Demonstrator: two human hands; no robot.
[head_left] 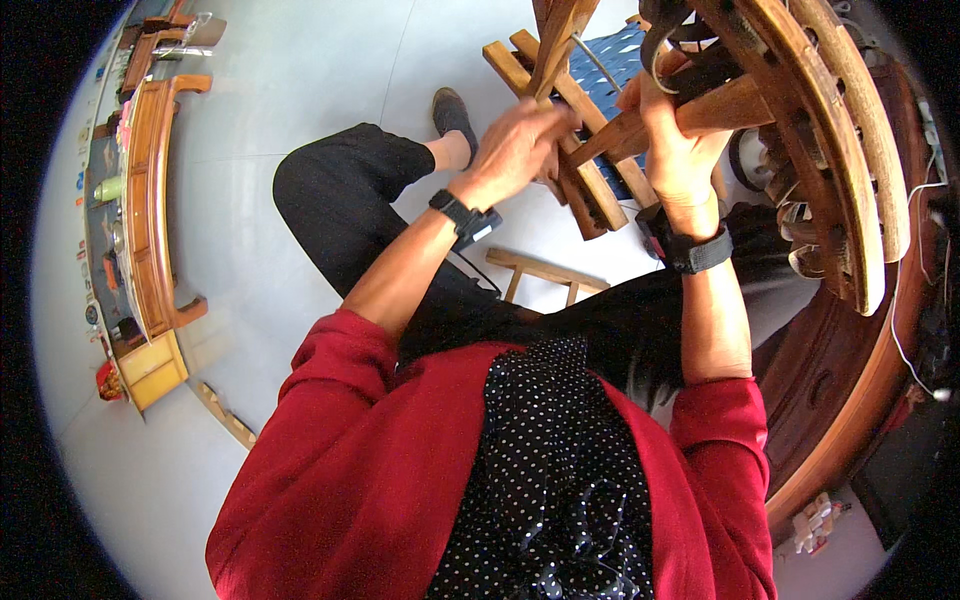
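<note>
A wooden frame (815, 150) with long rails and looped straps looms at the upper right, raised off the floor. My right hand (680, 145) is wrapped round one of its thick crossbars. My left hand (515, 148) has its fingers bent in beside a narrow wooden leg (560, 45); its fingertips are partly hidden and slightly smeared, so what they pinch does not show. Just beyond my hands stands a small wooden stool (590, 110) with a blue woven seat (615, 70). A thin metal rod (597, 63) crosses in front of that seat.
Between my legs a small wooden piece with a crossbar (545, 268) sits low. A large reddish-brown wooden piece of furniture (830, 420) is close on my right, with a white cable (897, 320) over it. A long wooden cabinet (155, 210) stands along the left.
</note>
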